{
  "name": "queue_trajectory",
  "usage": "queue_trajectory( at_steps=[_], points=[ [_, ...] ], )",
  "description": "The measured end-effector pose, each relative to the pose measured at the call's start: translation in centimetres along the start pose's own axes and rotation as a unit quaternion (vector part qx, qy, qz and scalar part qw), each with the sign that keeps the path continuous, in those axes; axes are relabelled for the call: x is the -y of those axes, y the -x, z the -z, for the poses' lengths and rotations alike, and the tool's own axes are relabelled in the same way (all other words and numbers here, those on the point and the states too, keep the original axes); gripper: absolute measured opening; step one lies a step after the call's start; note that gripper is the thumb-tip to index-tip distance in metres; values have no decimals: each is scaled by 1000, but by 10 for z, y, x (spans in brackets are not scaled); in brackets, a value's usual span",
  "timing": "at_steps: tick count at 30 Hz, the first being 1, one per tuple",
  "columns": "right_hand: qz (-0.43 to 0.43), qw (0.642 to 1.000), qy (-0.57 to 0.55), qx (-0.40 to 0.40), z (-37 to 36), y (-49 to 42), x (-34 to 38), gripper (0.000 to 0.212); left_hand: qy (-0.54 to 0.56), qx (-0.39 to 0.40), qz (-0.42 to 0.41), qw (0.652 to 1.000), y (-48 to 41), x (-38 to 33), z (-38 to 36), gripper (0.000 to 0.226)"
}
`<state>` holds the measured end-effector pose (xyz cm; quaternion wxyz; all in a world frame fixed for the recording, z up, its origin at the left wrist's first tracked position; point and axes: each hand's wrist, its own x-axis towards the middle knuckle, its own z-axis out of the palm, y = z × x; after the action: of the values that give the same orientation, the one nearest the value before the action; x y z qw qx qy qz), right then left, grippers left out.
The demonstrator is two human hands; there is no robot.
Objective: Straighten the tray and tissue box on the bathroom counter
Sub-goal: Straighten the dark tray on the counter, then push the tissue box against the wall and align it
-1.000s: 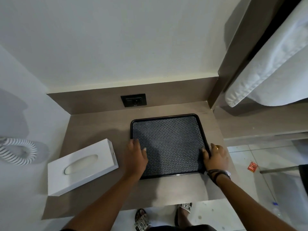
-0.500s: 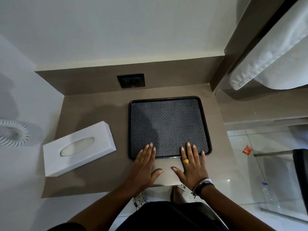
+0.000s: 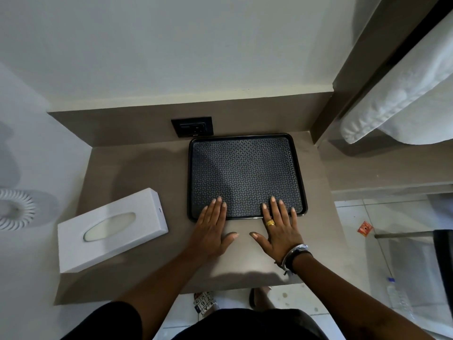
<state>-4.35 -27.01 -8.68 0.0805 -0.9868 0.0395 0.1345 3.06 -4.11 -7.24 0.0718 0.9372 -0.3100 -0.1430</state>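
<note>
A black rectangular tray point(image 3: 245, 168) with a patterned mat lies on the brown counter point(image 3: 137, 173), its far edge close to the back wall and roughly square to it. My left hand point(image 3: 212, 231) lies flat with fingers spread, fingertips over the tray's near left rim. My right hand point(image 3: 278, 228), wearing a gold ring, lies flat the same way over the near right rim. Neither hand grips anything. A white tissue box point(image 3: 111, 228) sits at the counter's left, turned at an angle to the edges, apart from both hands.
A black wall socket point(image 3: 192, 126) sits behind the tray. A coiled white cord point(image 3: 14, 208) hangs on the left wall. White towels point(image 3: 402, 94) hang at upper right. Beyond the counter's right edge is tiled floor with a red wrapper point(image 3: 365, 228).
My hands left the tray's sides and came to its near edge, flat on the rim. The tray now sits nearer the back wall. The tissue box has not moved.
</note>
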Motion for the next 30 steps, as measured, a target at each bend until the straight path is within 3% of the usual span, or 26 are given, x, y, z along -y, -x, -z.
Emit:
queue_trajectory(
  at_steps=[16, 20, 26, 30],
  points=[
    [13, 1000, -1, -23, 14, -10, -1, 85, -4, -13, -20, 1000, -4, 13, 14, 88],
    [85, 994, -28, -69, 12, 9, 29, 82, 44, -63, -24, 997, 9, 30, 26, 89],
    [208, 975, -61, -38, -4, 21, 96, 76, 6, -128, 18, 992, 46, 105, 67, 111],
    [205, 978, -28, 14, -16, 15, 136, 77, -39, -62, 51, 996, 74, 170, 93, 138]
  ],
)
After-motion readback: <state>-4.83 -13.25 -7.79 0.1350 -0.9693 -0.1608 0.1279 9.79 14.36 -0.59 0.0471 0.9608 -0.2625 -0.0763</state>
